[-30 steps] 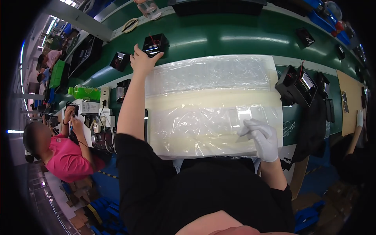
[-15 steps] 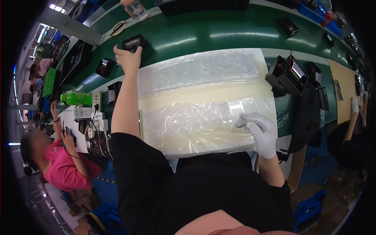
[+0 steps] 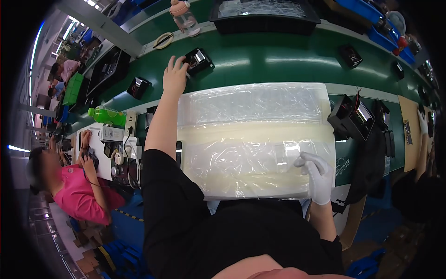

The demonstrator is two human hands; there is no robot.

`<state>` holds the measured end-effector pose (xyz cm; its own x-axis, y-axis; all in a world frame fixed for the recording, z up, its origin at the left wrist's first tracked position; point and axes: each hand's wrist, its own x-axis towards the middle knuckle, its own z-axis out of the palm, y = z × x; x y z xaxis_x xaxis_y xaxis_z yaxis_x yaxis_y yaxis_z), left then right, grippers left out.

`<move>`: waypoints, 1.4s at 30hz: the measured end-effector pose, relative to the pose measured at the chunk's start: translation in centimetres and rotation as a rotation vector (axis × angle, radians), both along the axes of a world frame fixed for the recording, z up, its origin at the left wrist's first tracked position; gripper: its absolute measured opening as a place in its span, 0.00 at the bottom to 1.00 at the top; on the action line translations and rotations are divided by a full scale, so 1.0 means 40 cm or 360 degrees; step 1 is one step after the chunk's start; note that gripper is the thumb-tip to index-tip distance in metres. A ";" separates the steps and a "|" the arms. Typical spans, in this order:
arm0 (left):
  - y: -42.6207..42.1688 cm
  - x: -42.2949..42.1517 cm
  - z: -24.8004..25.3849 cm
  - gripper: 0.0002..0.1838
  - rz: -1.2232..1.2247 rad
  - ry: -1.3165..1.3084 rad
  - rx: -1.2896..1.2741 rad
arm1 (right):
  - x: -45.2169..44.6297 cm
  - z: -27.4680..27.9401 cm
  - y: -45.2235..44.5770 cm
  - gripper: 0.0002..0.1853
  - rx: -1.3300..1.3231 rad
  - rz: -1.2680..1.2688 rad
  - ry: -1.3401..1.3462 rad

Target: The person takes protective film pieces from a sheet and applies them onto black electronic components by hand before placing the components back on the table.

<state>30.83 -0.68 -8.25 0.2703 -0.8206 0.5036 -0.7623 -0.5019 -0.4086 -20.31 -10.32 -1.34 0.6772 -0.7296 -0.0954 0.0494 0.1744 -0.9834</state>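
My bare left hand point(image 3: 175, 76) reaches over the green bench point(image 3: 241, 63), its fingers apart, at the left side of a black box-shaped unit point(image 3: 198, 61). Its fingertips are close to or touching that unit; contact is hard to make out. My right hand point(image 3: 316, 174), in a white glove, hovers over the right part of a plastic-covered pad point(image 3: 223, 162). Thumb and fingers are pinched together at the edge of a small clear film point(image 3: 289, 156), whose lower part blends into the shiny plastic. A second black unit point(image 3: 138, 87) sits left of my left hand.
Black units point(image 3: 355, 116) stand right of the pad. Behind lie a black tray point(image 3: 265, 23), a bottle point(image 3: 185, 21) and a round dish point(image 3: 163, 41). At the left are a green bottle point(image 3: 107, 116), a power strip point(image 3: 130, 125) and a person in pink point(image 3: 81, 193); another person's gloved hand point(image 3: 423, 122) shows far right.
My left hand, earlier gripping the black unit, now has spread fingers at its left side, and the unit is turned differently. The camera view has shifted. My right hand keeps its pinch.
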 end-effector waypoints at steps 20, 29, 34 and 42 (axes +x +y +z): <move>0.018 -0.560 0.212 0.21 -0.0085 0.4548 -0.1552 | 0.160 0.104 0.002 0.09 0.0045 0.0052 -0.0220; 0.039 -0.620 0.148 0.24 -0.0531 0.5038 -0.0972 | 0.163 0.107 0.030 0.05 0.0012 0.0461 -0.0173; 0.037 -0.630 0.165 0.24 -0.0204 0.4864 -0.0916 | 0.160 0.113 0.024 0.04 -0.0024 0.0488 -0.0101; 0.000 -0.697 0.226 0.23 0.0676 0.4390 -0.1274 | 0.152 0.108 0.004 0.04 0.0000 0.0509 0.0021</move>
